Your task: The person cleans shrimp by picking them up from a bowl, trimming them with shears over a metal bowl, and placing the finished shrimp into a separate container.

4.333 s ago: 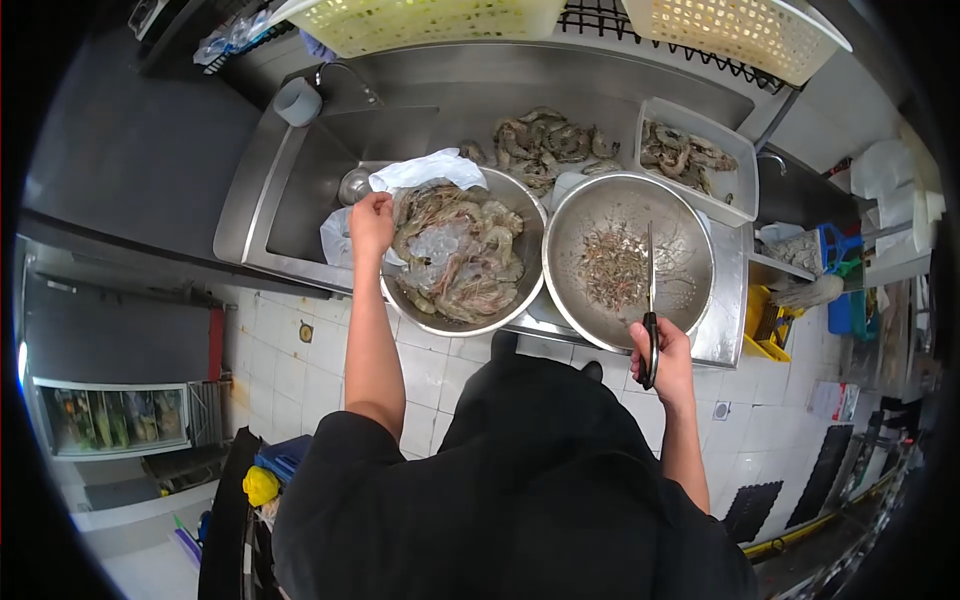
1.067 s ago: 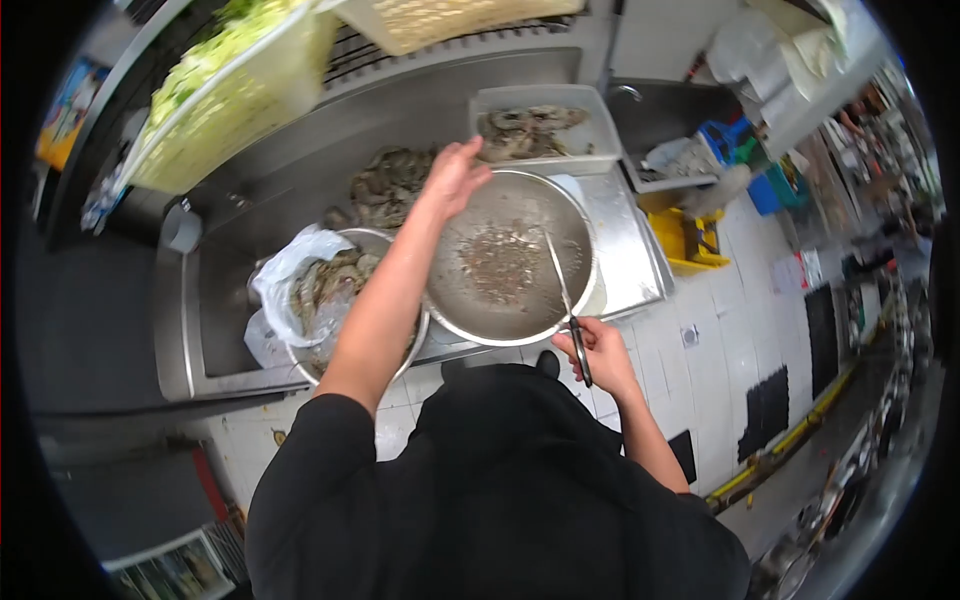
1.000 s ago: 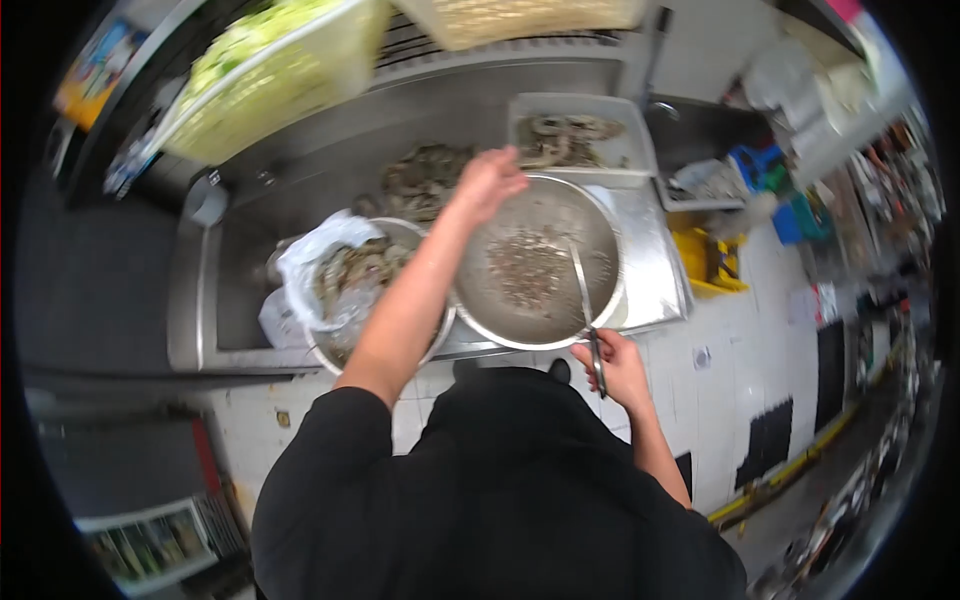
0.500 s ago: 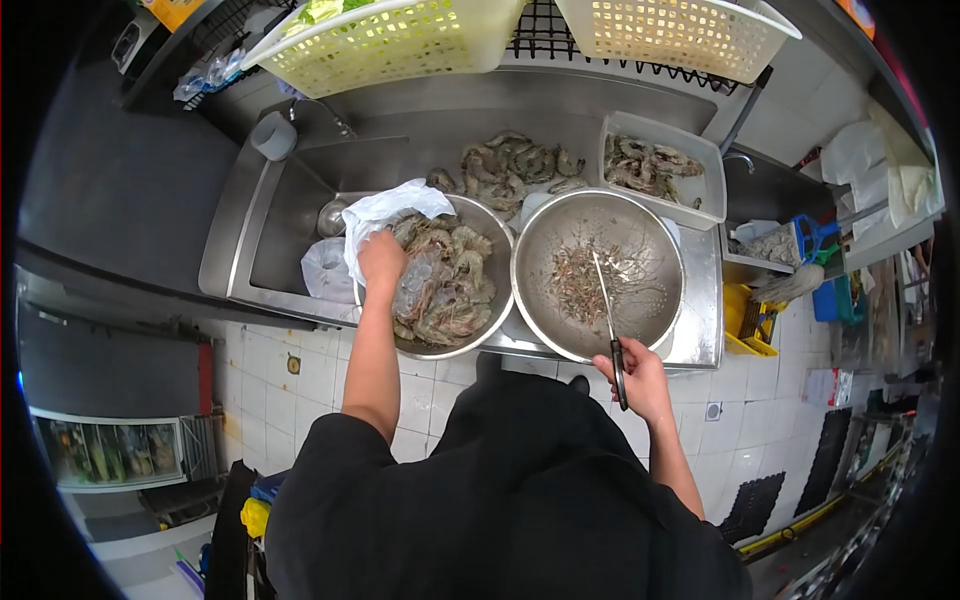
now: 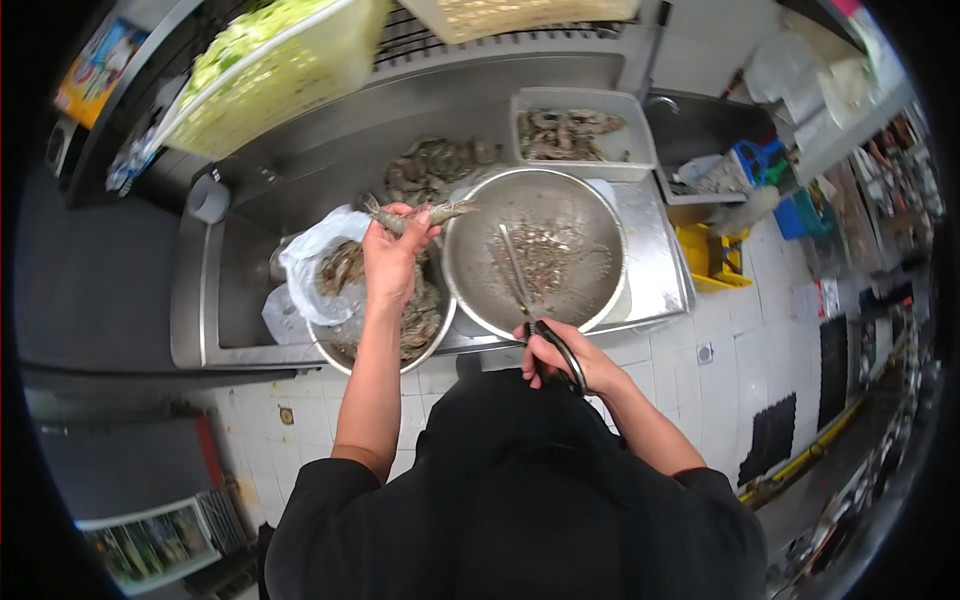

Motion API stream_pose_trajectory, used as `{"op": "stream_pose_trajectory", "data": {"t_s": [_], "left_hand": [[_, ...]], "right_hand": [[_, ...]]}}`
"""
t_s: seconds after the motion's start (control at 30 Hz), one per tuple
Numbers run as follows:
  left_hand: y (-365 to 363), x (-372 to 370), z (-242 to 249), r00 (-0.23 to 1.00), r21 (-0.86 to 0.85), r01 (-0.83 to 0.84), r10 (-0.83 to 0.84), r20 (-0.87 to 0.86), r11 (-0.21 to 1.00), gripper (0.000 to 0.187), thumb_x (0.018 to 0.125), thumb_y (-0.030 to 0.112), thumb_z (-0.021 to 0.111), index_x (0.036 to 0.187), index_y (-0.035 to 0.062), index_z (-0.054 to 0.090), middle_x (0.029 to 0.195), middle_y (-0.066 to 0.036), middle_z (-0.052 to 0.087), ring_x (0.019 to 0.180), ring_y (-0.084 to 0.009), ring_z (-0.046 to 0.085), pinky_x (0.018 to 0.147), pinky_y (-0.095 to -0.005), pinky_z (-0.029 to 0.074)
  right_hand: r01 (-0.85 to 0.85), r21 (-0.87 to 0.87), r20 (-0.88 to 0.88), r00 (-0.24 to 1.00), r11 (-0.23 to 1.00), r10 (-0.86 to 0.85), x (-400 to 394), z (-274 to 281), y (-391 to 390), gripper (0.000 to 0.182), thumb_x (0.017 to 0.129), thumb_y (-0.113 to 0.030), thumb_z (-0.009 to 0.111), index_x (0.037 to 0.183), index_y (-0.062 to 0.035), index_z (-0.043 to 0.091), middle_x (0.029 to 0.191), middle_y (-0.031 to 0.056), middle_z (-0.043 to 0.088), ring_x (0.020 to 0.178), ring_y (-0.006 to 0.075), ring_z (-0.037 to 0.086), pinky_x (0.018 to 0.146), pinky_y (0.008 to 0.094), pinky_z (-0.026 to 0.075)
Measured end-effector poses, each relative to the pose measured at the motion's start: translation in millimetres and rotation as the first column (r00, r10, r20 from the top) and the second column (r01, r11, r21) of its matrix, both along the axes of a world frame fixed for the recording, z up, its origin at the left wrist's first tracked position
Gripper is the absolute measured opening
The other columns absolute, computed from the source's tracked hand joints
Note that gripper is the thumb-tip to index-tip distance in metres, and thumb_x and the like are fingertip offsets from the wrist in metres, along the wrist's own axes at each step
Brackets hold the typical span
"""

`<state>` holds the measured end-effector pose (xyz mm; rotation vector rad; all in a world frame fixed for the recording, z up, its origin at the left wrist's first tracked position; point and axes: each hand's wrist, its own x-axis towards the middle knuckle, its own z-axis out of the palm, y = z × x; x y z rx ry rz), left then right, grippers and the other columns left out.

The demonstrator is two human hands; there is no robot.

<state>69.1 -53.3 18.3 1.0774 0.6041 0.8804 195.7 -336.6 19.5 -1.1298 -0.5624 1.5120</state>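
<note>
A steel counter with a sink is running along a tiled kitchen wall, with yellow baskets [image 5: 270,75] hanging overhead. Half a second back the left hand was down among the prawns in the bowl; now the left hand [image 5: 392,262] is lifting one prawn [image 5: 420,214], fingers curled closed around its body, so a fresh piece is coming up for trimming. Just below it the prawn bowl [image 5: 385,345] is sitting, lined with a white bag [image 5: 305,262]. The right hand [image 5: 565,360] is gripping the scissors [image 5: 535,310] with fingers wrapped through the handles, blades pointing into the scraps bowl [image 5: 535,255] ahead. Beyond, a white tray [image 5: 578,133] is holding more prawns.
</note>
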Motion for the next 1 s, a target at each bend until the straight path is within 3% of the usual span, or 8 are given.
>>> {"op": "stream_pose_trajectory", "data": {"t_s": [0.17, 0.27, 0.43, 0.63, 0.73, 0.8, 0.83, 1.0], "left_hand": [[-42, 39, 5, 0.994, 0.156, 0.106, -0.103, -0.029, 0.982, 0.035, 0.083, -0.008, 0.083, 0.106, 0.0031, 0.059, 0.111, -0.012, 0.071, 0.102, -0.0165, 0.067, 0.093, -0.0313, 0.055], [-57, 45, 4, 0.97, 0.206, 0.226, -0.199, -0.143, 0.952, 0.033, 0.083, -0.008, 0.082, 0.104, 0.0032, 0.059, 0.109, -0.01, 0.07, 0.103, -0.0156, 0.066, 0.094, -0.0311, 0.055], [-68, 53, -4, 0.956, 0.222, 0.286, -0.262, -0.133, 0.932, 0.031, 0.084, -0.009, 0.081, 0.102, 0.0031, 0.06, 0.108, -0.008, 0.067, 0.104, -0.0149, 0.065, 0.094, -0.0304, 0.054], [-64, 50, -17, 0.957, 0.25, 0.281, -0.251, -0.147, 0.926, 0.026, 0.086, -0.007, 0.081, 0.101, 0.0007, 0.061, 0.107, -0.009, 0.068, 0.097, -0.0141, 0.067, 0.084, -0.0299, 0.059], [-54, 47, -27, 0.944, 0.111, 0.264, -0.233, -0.233, 0.958, 0.019, 0.092, -0.002, 0.076, 0.104, 0.0015, 0.062, 0.108, -0.008, 0.067, 0.094, -0.0155, 0.068, 0.085, -0.0314, 0.06], [-44, 49, -36, 0.979, -0.362, 0.204, -0.196, 0.061, 0.909, 0.012, 0.098, 0.004, 0.07, 0.107, 0.0009, 0.062, 0.108, -0.009, 0.067, 0.096, -0.0239, 0.072, 0.087, -0.0345, 0.062], [-39, 49, -39, 0.987, -0.45, 0.161, -0.151, 0.057, 0.878, 0.013, 0.102, 0.008, 0.065, 0.109, -0.0023, 0.062, 0.111, -0.012, 0.067, 0.103, -0.0335, 0.072, 0.09, -0.0378, 0.063], [-28, 44, -51, 0.989, -0.523, 0.136, -0.083, 0.124, 0.841, 0.028, 0.106, 0.017, 0.059, 0.118, -0.0078, 0.054, 0.129, -0.026, 0.058, 0.121, -0.0412, 0.064, 0.102, -0.0404, 0.06]], "right_hand": [[0.026, -0.066, -0.113, 0.993, 0.997, -0.033, 7, -7, -4, 0.06, 0.105, -0.051, 0.059, 0.134, 0.0011, 0.053, 0.087, 0.0101, 0.066, 0.075, 0.0198, 0.068, 0.066, 0.0334, 0.059], [0.096, -0.032, -0.22, 0.97, 0.995, -0.101, 13, -11, -4, 0.062, 0.104, -0.054, 0.059, 0.133, 0.0011, 0.053, 0.088, 0.0107, 0.066, 0.076, 0.0197, 0.069, 0.066, 0.0342, 0.06], [0.266, 0.037, -0.157, 0.954, 0.963, -0.257, 18, -10, -9, 0.06, 0.097, -0.056, 0.068, 0.111, 0.0024, 0.062, 0.067, 0.006, 0.061, 0.053, 0.0144, 0.064, 0.042, 0.0287, 0.054], [0.272, -0.09, -0.067, 0.958, 0.958, -0.279, 22, -17, -19, 0.05, 0.097, -0.046, 0.073, 0.102, 0.0032, 0.065, 0.061, 0.0051, 0.06, 0.046, 0.0132, 0.06, 0.037, 0.0279, 0.051], [0.291, -0.097, -0.113, 0.947, 0.952, -0.301, 17, -22, -19, 0.047, 0.097, -0.044, 0.075, 0.098, 0.0025, 0.066, 0.061, 0.0055, 0.061, 0.046, 0.0132, 0.06, 0.038, 0.0281, 0.05], [0.36, -0.194, -0.04, 0.926, 0.913, -0.374, 16, -27, -18, 0.045, 0.096, -0.043, 0.076, 0.095, 0.001, 0.065, 0.062, 0.0055, 0.061, 0.046, 0.0133, 0.059, 0.039, 0.0286, 0.05], [0.373, -0.212, -0.03, 0.921, 0.903, -0.387, 16, -26, -19, 0.045, 0.096, -0.043, 0.076, 0.092, -0.0003, 0.064, 0.062, 0.0051, 0.06, 0.046, 0.0133, 0.059, 0.04, 0.0287, 0.05], [0.369, -0.227, 0.062, 0.929, 0.901, -0.365, 15, -24, -27, 0.041, 0.101, -0.039, 0.07, 0.1, 0.0016, 0.066, 0.06, 0.0054, 0.06, 0.044, 0.014, 0.058, 0.041, 0.0294, 0.051]]}}
